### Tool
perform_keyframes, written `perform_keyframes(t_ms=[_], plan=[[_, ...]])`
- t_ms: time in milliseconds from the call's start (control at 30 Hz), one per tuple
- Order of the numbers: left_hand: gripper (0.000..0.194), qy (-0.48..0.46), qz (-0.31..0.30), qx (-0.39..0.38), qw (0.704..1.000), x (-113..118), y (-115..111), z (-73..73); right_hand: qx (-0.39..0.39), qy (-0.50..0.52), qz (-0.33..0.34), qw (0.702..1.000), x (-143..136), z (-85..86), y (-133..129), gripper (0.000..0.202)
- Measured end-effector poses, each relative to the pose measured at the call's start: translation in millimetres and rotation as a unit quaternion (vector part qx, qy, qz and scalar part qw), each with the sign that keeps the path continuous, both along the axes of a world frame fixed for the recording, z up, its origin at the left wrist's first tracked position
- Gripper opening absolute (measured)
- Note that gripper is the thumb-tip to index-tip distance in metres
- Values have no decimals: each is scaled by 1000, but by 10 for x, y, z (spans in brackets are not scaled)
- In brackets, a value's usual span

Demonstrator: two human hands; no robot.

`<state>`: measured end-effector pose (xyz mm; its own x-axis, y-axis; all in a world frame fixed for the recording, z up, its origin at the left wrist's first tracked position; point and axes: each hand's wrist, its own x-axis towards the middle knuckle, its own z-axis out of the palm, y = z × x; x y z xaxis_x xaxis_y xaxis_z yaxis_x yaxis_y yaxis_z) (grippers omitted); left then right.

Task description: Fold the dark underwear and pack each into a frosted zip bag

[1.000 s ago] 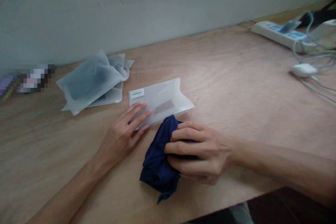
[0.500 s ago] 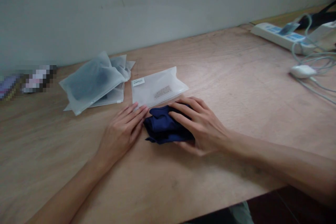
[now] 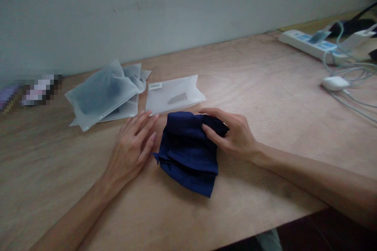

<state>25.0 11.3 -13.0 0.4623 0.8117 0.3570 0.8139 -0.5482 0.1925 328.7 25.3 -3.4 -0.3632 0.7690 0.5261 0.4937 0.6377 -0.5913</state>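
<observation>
My right hand point(image 3: 240, 135) grips one side of the crumpled navy-blue fabric point(image 3: 188, 147), just in front of the flat, frosted plastic pouch point(image 3: 176, 90). My left hand point(image 3: 128, 149) lies open, fingertips near the pouch's closest corner. Held at one side only, the fabric's loose folds could sag open; a nudging fingertip could skew the pouch.

White power strip point(image 3: 312, 45), tangled pale cables point(image 3: 353, 71), white adapter point(image 3: 335, 83), grey wall point(image 3: 176, 8)
</observation>
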Motion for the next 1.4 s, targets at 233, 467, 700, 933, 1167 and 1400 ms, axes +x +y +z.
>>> perform_keyframes(t_ms=[233,467,700,933,1167,1400], plan=[[21,-87,-159,111,977,24,-168,180,-27,-35,-101,994,24,-64,89,40],[37,-14,-299,62,952,82,-164,179,75,-14,-98,992,41,56,-5,23],[46,11,-274,36,961,18,-185,145,64,-173,163,969,-62,81,-194,43],[52,56,-293,36,954,47,-191,172,117,-188,104,970,-58,-32,-144,20],[55,64,-305,-26,950,35,-177,197,31,-35,-31,998,-58,-51,-134,43],[49,-55,-289,-25,956,63,-126,231,-50,98,-56,992,28,50,-43,38]])
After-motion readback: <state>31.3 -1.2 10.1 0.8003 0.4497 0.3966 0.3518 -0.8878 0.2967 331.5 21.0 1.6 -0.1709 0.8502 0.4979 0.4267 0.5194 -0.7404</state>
